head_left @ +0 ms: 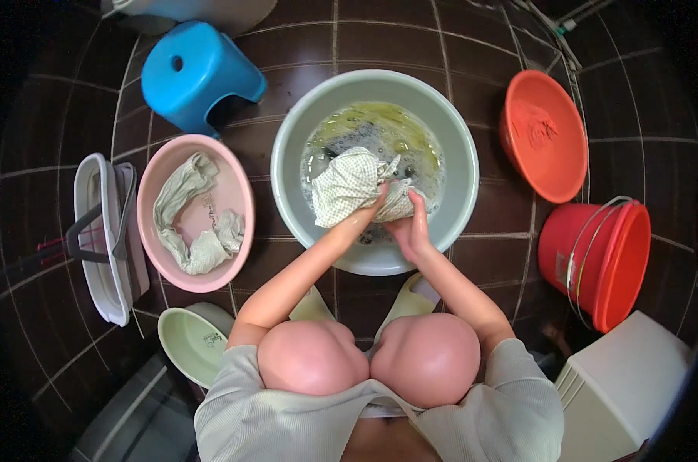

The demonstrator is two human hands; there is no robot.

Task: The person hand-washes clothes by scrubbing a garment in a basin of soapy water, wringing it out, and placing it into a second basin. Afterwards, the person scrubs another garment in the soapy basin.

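Observation:
A large pale grey-green basin (458, 177) stands on the floor before me, holding foamy soapy water (372, 123). Dark and yellowish-green patches show in the water. Over it I hold a bunched, wet cloth (345, 185) with a small pale check. My left hand (374, 206) grips it from beneath, its fingers mostly hidden by the fabric. On the other side my right hand (410, 225) is closed round the lower folds, thumb pointing up. The two hands are close together, near the basin's middle.
Left of the basin, a pink basin (150, 231) holds a pale cloth (199, 250). Around stand a blue stool (191, 65), a folded white tub (95, 254), a green basin (183, 339), an orange basin (545, 165), a red bucket (572, 250) and a white box (634, 377).

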